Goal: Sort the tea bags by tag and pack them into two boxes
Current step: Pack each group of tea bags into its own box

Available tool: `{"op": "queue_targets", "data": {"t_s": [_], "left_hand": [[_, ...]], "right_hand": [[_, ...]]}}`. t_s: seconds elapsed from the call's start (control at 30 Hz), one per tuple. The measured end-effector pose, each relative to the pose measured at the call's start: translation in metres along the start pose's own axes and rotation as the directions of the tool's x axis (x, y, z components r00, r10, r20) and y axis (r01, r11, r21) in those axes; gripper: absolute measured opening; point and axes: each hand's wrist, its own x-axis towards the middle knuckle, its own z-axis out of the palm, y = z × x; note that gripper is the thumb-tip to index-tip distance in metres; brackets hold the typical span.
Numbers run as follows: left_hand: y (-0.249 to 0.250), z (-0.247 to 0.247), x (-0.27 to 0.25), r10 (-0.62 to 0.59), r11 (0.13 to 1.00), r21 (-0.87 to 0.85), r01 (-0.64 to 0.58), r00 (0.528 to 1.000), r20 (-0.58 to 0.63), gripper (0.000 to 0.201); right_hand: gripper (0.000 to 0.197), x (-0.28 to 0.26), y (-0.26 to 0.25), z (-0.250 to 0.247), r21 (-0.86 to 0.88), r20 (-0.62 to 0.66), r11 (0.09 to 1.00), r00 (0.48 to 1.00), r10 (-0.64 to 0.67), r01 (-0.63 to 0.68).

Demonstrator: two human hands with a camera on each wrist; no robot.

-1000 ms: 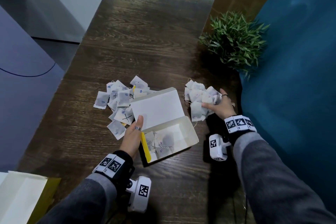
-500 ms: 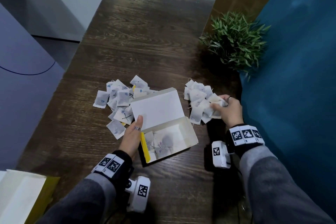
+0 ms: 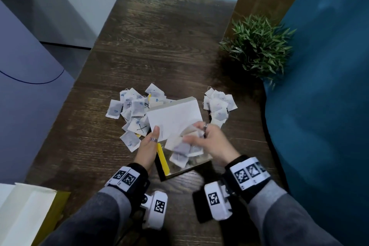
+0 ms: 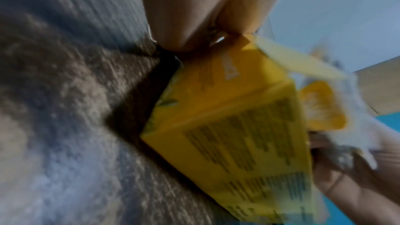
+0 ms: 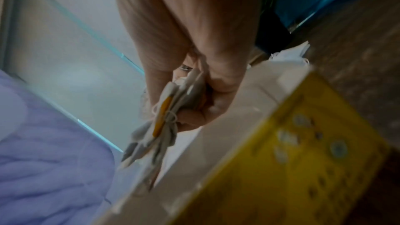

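An open yellow tea box [image 3: 161,158] [image 4: 227,126] [image 5: 292,168] stands on the dark wooden table, its white lid [image 3: 175,118] tipped back. My left hand [image 3: 149,144] holds the box's left wall, thumb up against the lid. Over the box's opening my right hand [image 3: 207,140] grips a bunch of white tea bags [image 3: 183,148] [image 5: 160,126] that hang down. A pile of tea bags with blue and black marks [image 3: 135,112] lies left of the box. A smaller pile [image 3: 219,106] lies to its right.
A green potted plant [image 3: 259,46] stands at the table's right edge against a teal wall [image 3: 319,86]. A second box with a white lid [image 3: 26,213] sits at the near left corner. The far half of the table [image 3: 169,36] is bare wood.
My right hand took a bunch of tea bags from the right pile and carried it left and nearer, over the open box. The left hand has stayed on the box.
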Motion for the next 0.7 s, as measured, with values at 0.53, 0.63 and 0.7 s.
{"op": "queue_targets", "data": {"t_s": [0.53, 0.63, 0.7], "left_hand": [[-0.002, -0.001, -0.001, 0.039, 0.999, 0.035, -0.039, 0.999, -0.004, 0.032], [-0.004, -0.001, 0.000, 0.034, 0.999, 0.024, -0.034, 0.999, 0.002, 0.033], [-0.004, -0.001, 0.000, 0.034, 0.999, 0.031, -0.035, 0.999, 0.006, 0.033]], "right_hand": [[0.025, 0.005, 0.026, 0.036, -0.947, 0.069, 0.297, 0.983, -0.173, 0.119], [0.019, -0.004, 0.023, 0.034, -1.000, -0.007, -0.023, 0.945, -0.327, -0.015], [0.016, -0.003, 0.025, 0.028, -0.993, -0.051, -0.077, 0.924, -0.379, -0.087]]}}
